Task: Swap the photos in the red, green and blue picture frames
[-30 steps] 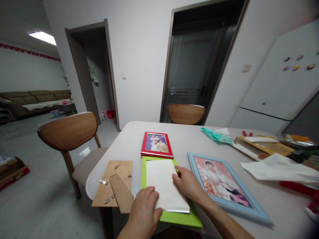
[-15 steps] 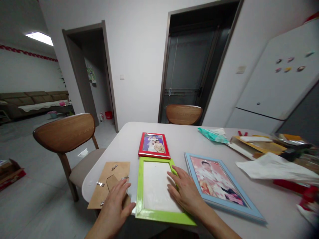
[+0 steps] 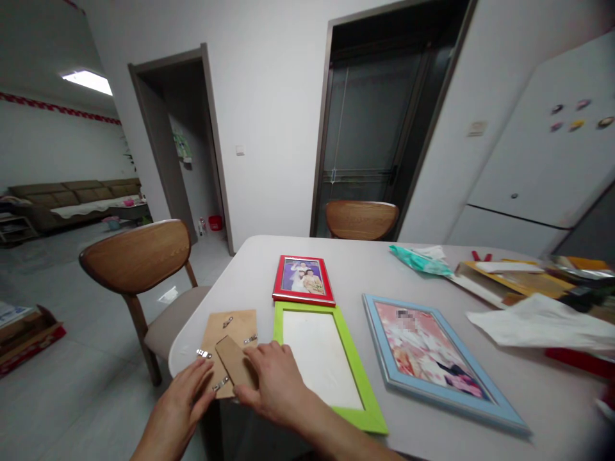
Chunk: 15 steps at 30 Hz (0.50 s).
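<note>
A brown picture-frame backing board (image 3: 225, 326) with metal clips and a fold-out stand leg (image 3: 233, 362) lies at the table's front left edge. My left hand (image 3: 180, 400) rests its fingertips on the board's lower left side, fingers stretched and thumb apart. From the right, my right hand (image 3: 276, 381) reaches across with bent fingers, the thumb and forefinger at the stand leg. Under my right forearm lies a lime green picture frame (image 3: 358, 378) around a blank white panel. A red framed photo (image 3: 303, 280) touches its far end; a light blue framed photo (image 3: 444, 368) lies to the right.
On the table's right side are a green plastic wrapper (image 3: 418, 259), yellow packaging (image 3: 538, 278) and a white sheet (image 3: 542, 320). Wooden chairs stand at the left (image 3: 139, 256) and at the far side (image 3: 362, 219). A box (image 3: 31, 336) sits on the floor.
My right hand has left the green frame's right side and moved left onto the backing board's stand leg. My left hand has shifted left to the board's lower left side.
</note>
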Motion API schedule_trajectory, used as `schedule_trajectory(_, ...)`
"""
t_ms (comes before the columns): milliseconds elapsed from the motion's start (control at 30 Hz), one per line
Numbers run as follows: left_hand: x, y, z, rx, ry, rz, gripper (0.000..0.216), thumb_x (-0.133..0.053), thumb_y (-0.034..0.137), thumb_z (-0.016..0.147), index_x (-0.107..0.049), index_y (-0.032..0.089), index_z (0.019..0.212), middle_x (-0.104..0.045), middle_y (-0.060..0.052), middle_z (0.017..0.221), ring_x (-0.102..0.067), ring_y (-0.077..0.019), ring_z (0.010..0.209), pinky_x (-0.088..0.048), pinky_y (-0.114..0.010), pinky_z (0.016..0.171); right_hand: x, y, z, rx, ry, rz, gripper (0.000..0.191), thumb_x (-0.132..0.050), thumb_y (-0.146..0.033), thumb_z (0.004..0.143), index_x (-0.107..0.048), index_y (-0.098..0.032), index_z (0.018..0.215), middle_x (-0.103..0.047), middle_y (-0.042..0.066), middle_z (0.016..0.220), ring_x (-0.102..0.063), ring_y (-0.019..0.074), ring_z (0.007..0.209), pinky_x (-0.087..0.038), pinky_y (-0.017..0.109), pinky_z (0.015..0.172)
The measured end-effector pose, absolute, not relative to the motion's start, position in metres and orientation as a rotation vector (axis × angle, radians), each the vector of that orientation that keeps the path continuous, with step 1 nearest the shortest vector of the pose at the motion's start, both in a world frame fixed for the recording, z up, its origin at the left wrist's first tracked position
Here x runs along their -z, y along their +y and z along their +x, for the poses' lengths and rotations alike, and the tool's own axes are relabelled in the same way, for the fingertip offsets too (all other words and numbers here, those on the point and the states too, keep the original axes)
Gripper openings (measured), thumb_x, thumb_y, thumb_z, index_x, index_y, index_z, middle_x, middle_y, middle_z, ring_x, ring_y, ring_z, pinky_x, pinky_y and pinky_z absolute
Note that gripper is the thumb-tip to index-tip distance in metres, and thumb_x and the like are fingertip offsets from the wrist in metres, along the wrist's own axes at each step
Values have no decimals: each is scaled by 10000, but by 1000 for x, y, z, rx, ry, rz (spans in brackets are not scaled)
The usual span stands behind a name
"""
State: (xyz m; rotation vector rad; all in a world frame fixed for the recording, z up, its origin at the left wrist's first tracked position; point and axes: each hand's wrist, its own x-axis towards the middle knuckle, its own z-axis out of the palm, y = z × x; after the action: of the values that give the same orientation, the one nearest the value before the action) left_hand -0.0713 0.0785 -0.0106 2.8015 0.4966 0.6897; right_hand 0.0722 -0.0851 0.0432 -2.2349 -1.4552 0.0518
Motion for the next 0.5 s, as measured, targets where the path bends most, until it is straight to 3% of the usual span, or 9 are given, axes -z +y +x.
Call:
schedule_trajectory(133, 15, 82, -76, -747, 460, 2852, 450, -607, 313, 635, -528, 217, 1068, -537, -86, 1152, -497, -255, 1045, -425, -375, 859, -36, -57, 61, -111, -1423, -2232, 464, -604, -399, 549, -531, -186, 955, -505, 91, 916, -455, 246, 861, -356, 374, 745)
schedule_trajectory(333, -12, 62, -70, -929, 353, 2787, 386, -549, 346, 718, -504, 239, 1087, -530, -66, 1163, -534, -207, 1003, -458, -301, 818, -61, -85, 70, -215, -1297, -1959, 350, -534, -265, 625, -527, -203, 970, -449, 53, 937, -479, 150, 812, -405, 246, 726)
schedule_trajectory(500, -33, 1, -29, -847, 105, 2764, 408, -593, 234, 694, -504, 155, 1083, -523, -124, 1159, -510, -202, 1036, -437, -285, 858, -73, -158, 98, -229, -1202, -2052, 354, -484, -162, 626, -542, -214, 971, -482, 44, 919, -480, 154, 858, -387, 273, 791)
